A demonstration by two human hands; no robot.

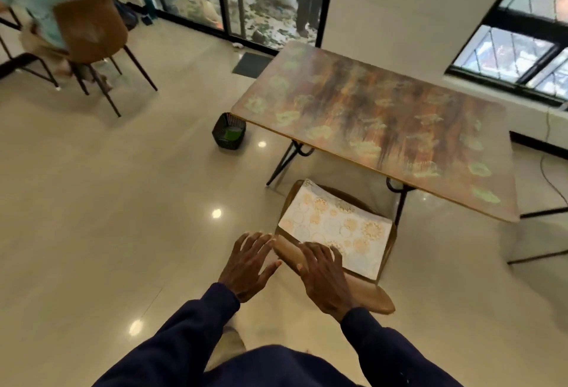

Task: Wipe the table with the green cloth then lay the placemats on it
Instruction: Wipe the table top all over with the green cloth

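Both hands reach toward the backrest of a wooden chair (365, 293) tucked at the near side of the bench (384, 128). The left hand (249, 263) hangs just off the backrest's left end, fingers spread and grasping nothing. The right hand (322, 279) lies over the top of the backrest with its fingers draped forward; whether it actually grips the wood or only rests there cannot be told.

On the chair seat lies a stack of placemats (335, 230), white with gold circular patterns, part of it under the bench edge. The bench top, a mottled brown surface with pale green leaf prints, carries nothing. The green cloth appears to sit in a small black basket (229, 131) on the floor beside the bench's far left corner; only a patch of green (232, 134) shows inside it.

With the cloth in the basket and the hands at the chair, the step in hand looks like fetching the placemats, so the wiping seems finished, though the bench itself gives no proof. The next move likely calls for reaching past the backrest, lifting the mats off the seat, and carrying them up onto the bench.
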